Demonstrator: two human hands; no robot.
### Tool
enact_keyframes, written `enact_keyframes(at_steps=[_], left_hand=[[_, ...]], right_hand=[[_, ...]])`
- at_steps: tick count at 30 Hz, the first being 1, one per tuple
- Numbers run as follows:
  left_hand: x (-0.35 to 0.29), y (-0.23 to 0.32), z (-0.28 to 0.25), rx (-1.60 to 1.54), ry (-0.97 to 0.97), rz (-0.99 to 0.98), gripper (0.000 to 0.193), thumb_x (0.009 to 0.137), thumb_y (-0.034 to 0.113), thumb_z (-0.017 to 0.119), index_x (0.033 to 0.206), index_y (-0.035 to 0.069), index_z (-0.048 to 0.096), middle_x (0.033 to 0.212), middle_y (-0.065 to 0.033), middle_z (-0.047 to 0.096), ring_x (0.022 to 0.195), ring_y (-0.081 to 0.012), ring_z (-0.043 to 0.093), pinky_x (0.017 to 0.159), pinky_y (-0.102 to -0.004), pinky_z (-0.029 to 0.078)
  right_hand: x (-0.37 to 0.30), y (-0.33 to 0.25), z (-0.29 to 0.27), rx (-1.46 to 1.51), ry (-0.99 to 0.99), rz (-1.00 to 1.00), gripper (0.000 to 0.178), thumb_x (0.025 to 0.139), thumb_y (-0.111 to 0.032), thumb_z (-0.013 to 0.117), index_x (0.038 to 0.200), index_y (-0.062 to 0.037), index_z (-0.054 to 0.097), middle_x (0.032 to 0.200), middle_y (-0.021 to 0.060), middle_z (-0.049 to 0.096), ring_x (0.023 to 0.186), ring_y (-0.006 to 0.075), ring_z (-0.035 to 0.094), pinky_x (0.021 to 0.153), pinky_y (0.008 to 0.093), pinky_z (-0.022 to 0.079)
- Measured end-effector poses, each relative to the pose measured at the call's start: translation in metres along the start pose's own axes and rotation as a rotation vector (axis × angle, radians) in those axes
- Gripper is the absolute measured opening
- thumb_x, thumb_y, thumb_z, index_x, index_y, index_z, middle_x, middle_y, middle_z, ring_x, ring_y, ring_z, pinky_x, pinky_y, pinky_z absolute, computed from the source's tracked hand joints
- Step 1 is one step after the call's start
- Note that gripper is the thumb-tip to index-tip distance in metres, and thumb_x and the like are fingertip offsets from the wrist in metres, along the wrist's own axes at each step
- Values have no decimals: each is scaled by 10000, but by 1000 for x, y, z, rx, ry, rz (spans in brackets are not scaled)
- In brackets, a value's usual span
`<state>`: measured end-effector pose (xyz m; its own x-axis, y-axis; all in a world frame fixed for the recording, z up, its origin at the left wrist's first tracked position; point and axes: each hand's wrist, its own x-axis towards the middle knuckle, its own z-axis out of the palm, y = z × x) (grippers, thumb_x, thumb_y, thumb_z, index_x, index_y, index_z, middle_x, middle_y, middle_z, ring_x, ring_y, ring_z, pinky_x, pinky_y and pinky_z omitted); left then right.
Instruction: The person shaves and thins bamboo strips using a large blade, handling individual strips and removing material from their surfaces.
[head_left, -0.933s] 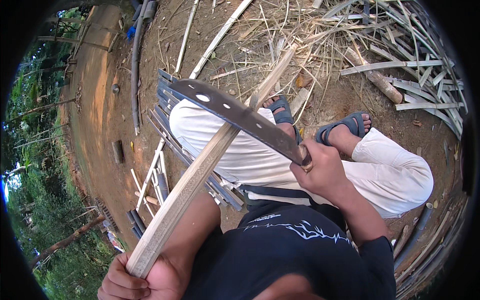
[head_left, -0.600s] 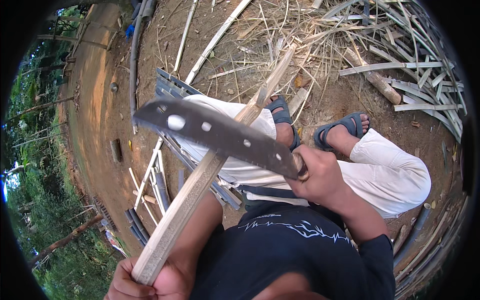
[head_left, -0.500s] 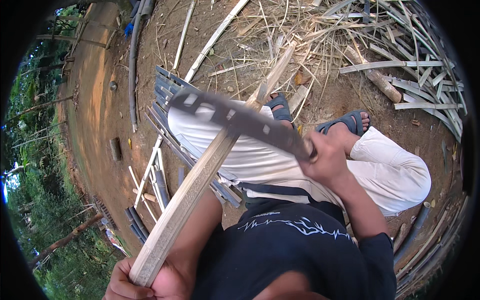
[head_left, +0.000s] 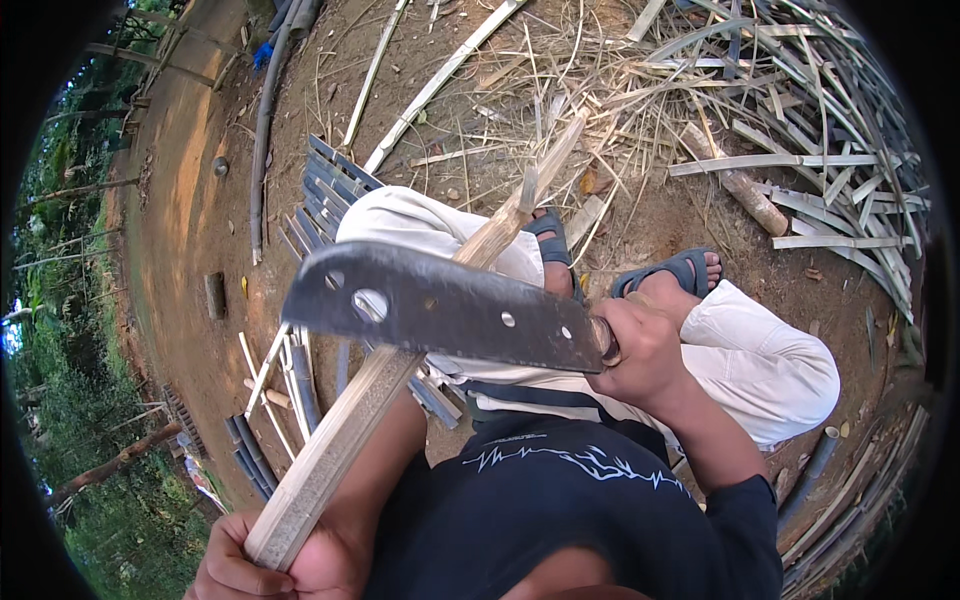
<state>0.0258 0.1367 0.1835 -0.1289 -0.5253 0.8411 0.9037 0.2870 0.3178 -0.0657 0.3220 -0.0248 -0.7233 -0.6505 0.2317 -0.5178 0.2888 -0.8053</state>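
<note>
At the lower left my left hand point(head_left: 285, 560) is closed around the near end of a long, squared wooden stick point(head_left: 345, 430), pale and freshly cut. The stick slants away over my lap, and its far end narrows beside a small raised stub. My right hand point(head_left: 640, 350) grips the short handle of a machete point(head_left: 450, 315) with a broad dark blade and several holes. The blade lies across the middle of the stick, its rounded tip to the left. It hides part of the stick, so I cannot tell whether its edge touches the wood.
Split bamboo strips point(head_left: 790, 160) and shavings heap up at the far right, beside a short log point(head_left: 735, 180). Dark slats point(head_left: 325, 190) lie left of my knee. My sandalled feet point(head_left: 670, 272) rest on bare soil. Poles point(head_left: 810, 470) lie at the right.
The machete has come down along the stick toward me, its tip swinging nearer and left; its blade was blurred before. Both hands keep their grips.
</note>
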Motion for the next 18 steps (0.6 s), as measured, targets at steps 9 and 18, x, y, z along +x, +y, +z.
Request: enact_keyframes(at_steps=[9,18], left_hand=[[13,4,-1,46,28,0,337,1007,333,466,737,141,401,567,80,275,397,-47,234,358,-199,241],[36,4,-16,132,18,-86,231,833,265,552,690,149,413,507,82,326,390,-50,286,398,-208,257]], right_hand=[[6,19,3,-96,72,-12,220,734,-124,732,764,4,556,622,189,582,562,370,597,544,426,466],[29,52,8,-97,16,173,212,754,-143,708,809,26,592,676,226,611,641,428,632,622,452,507]])
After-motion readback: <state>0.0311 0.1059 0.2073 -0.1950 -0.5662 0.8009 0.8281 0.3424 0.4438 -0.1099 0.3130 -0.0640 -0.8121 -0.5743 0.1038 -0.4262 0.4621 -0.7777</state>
